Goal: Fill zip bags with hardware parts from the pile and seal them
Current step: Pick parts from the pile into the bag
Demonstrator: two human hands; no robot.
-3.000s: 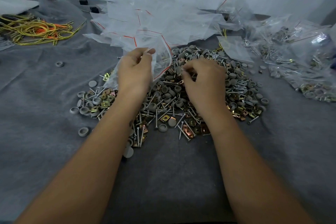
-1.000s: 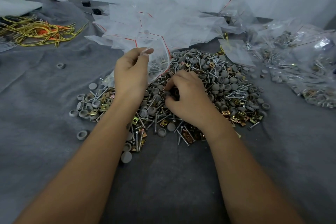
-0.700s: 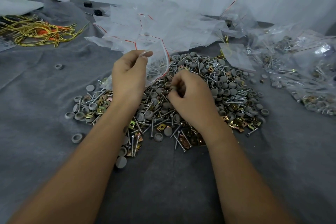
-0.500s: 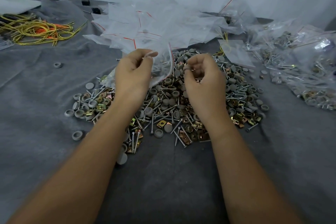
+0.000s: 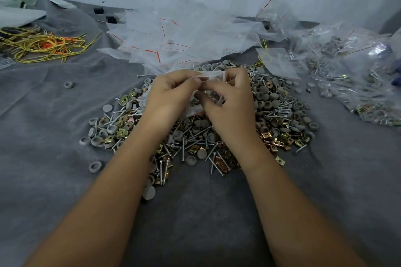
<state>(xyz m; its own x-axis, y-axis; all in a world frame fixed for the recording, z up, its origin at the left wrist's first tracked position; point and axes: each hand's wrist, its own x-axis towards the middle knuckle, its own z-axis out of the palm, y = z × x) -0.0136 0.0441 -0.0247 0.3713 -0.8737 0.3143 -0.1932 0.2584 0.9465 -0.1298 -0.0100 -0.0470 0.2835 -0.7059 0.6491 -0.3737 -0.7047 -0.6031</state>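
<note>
A wide pile of hardware (image 5: 275, 112), made of screws, grey caps and brass-coloured clips, covers the middle of the grey cloth. Above it I hold a small clear zip bag (image 5: 196, 105) with parts inside. My left hand (image 5: 168, 95) pinches the bag's top edge on the left. My right hand (image 5: 230, 102) pinches the same top edge on the right, fingertips close to those of the left hand. The hands hide most of the bag.
A heap of empty clear zip bags (image 5: 184, 37) with red strips lies behind the pile. Filled bags (image 5: 351, 76) are stacked at the right. Yellow and orange wire ties (image 5: 41, 46) lie at far left. Loose grey caps (image 5: 95, 166) dot the cloth (image 5: 54, 158).
My right hand left the pile, rose to the bag's mouth and now pinches its top edge. My left hand has kept hold of the bag, and both hands have come together.
</note>
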